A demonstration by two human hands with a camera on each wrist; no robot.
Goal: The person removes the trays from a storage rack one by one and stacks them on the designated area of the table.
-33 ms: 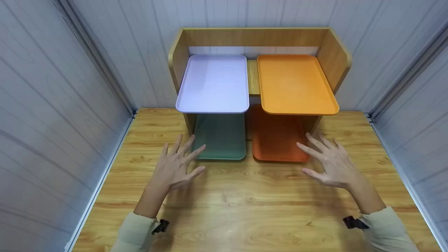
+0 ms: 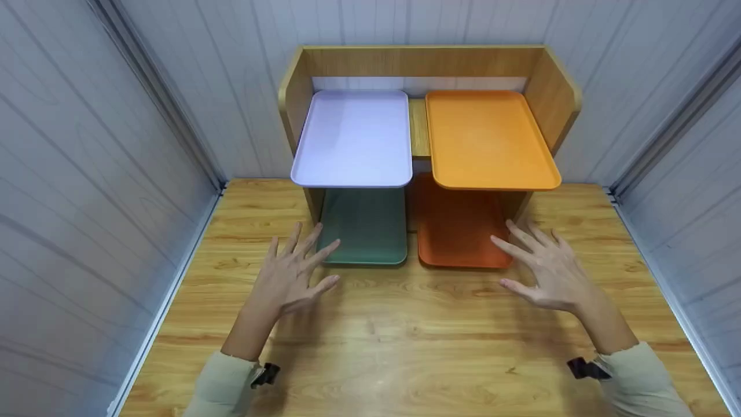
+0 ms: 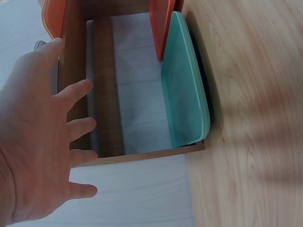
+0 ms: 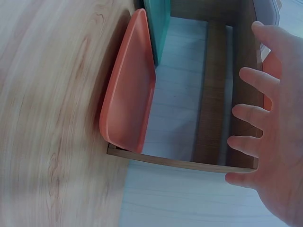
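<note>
The green tray (image 2: 363, 227) lies flat on the tabletop (image 2: 405, 341) under the left half of a wooden shelf (image 2: 422, 61), its near edge poking out toward the person. The left hand (image 2: 288, 277) hovers just beside that edge, at about seven o'clock from the tray, palm down, its fingers (image 2: 312, 240) spread and straight, so its grip is apart and holds nothing. The fingertips reach over the tray's near left corner; whether they touch it cannot be told. In the left wrist view the same hand (image 3: 35, 142) shows splayed beside the shelf's side panel, with the green tray (image 3: 185, 90) beyond it.

At three o'clock from the green tray, just beside it, lies the red-orange tray (image 2: 460, 229), also on the tabletop under the shelf. The right hand (image 2: 547, 272) hovers at about four o'clock from this tray, fingers (image 2: 509, 246) spread and straight, grip apart and empty, with the fingertips over the tray's near right corner. The right wrist view shows the hand (image 4: 279, 137) open beside the red-orange tray (image 4: 130, 90).

On top of the shelf, at twelve o'clock from the lower pair, rest a lilac tray (image 2: 354, 139) on the left and an orange tray (image 2: 489, 142) on the right, slightly apart, both overhanging the shelf's front edge. Pale panelled walls (image 2: 87, 174) close in the tabletop on three sides.
</note>
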